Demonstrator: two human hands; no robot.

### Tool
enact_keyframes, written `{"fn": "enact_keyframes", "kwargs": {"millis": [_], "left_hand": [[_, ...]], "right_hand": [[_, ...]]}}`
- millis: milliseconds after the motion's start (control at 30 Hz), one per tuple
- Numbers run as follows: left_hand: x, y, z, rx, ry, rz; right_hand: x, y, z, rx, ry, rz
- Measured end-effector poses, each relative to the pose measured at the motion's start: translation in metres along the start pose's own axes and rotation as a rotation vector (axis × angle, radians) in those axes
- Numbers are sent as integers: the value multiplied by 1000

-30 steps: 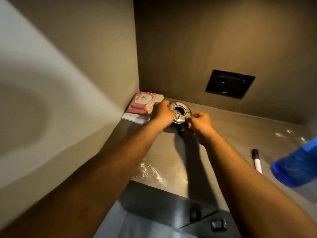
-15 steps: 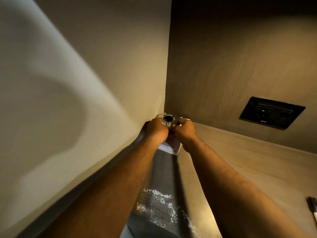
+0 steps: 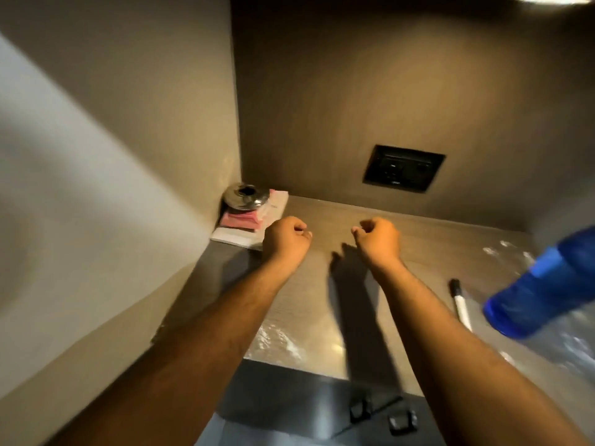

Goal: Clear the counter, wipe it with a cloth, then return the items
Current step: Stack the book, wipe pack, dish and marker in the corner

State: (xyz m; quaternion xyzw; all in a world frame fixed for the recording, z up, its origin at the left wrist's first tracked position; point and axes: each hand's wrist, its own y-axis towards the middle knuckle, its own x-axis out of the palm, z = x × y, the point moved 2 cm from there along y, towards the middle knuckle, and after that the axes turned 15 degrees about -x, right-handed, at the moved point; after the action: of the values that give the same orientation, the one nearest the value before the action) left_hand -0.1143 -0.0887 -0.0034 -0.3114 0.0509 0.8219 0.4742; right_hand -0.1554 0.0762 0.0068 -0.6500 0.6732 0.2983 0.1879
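A round metal ashtray (image 3: 246,196) sits on top of a pink wipes pack (image 3: 243,220), which lies on a white booklet (image 3: 238,236) in the back left corner of the wooden counter (image 3: 418,246). My left hand (image 3: 285,241) hovers just right of that stack, fingers curled, holding nothing. My right hand (image 3: 378,239) is over the middle of the counter, also curled and holding nothing. A black-and-white marker (image 3: 460,302) lies on the counter to the right. A blue bottle (image 3: 544,284) fills the right edge, close to the camera.
A black wall socket (image 3: 402,167) is set in the back wall. Side walls close the nook on the left and right. Shiny wet-looking patches (image 3: 277,341) mark the counter's front edge and right side. Dark cabinet fronts with small handles (image 3: 399,420) lie below.
Both hands carried the ashtray from the counter's middle to the corner, set it on the wipes pack and let go. They have since pulled back towards me.
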Motion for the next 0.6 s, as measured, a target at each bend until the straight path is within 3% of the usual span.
{"fn": "enact_keyframes", "kwargs": {"millis": [100, 267, 433, 600], "left_hand": [[52, -48, 12, 42, 47, -202], [136, -121, 26, 93, 234, -448], [177, -152, 37, 31, 234, -569], [170, -154, 37, 32, 204, -586]], "right_hand": [[-71, -16, 42, 127, -297, 23], [-129, -48, 87, 237, -653, -230], [-131, -66, 116, 341, -624, -330], [-120, -59, 114, 360, -478, -206]]}}
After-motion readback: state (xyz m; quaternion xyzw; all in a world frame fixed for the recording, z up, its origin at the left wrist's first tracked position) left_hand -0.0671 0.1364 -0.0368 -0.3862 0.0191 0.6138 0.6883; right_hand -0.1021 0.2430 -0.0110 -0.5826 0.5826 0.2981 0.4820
